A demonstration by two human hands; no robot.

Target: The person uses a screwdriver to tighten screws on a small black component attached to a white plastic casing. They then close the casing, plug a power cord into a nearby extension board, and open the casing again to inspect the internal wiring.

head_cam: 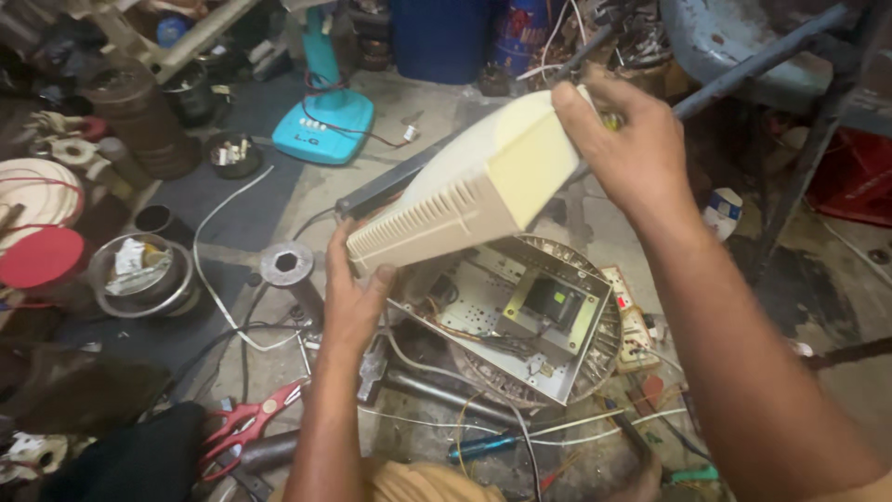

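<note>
Both hands grip the cream vented cover (469, 191) at frame centre, left hand (351, 296) low, right hand (624, 139) high, lifted clear of open metal chassis (506, 321); next likely setting cover aside

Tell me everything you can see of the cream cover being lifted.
The cream cover is a boxy shell that looks like plastic, with a row of ventilation slots along its lower edge. It is tilted, raised above the open metal chassis. The left hand grips its lower left corner; the right hand holds its upper end. Its inside is not visible.
</note>
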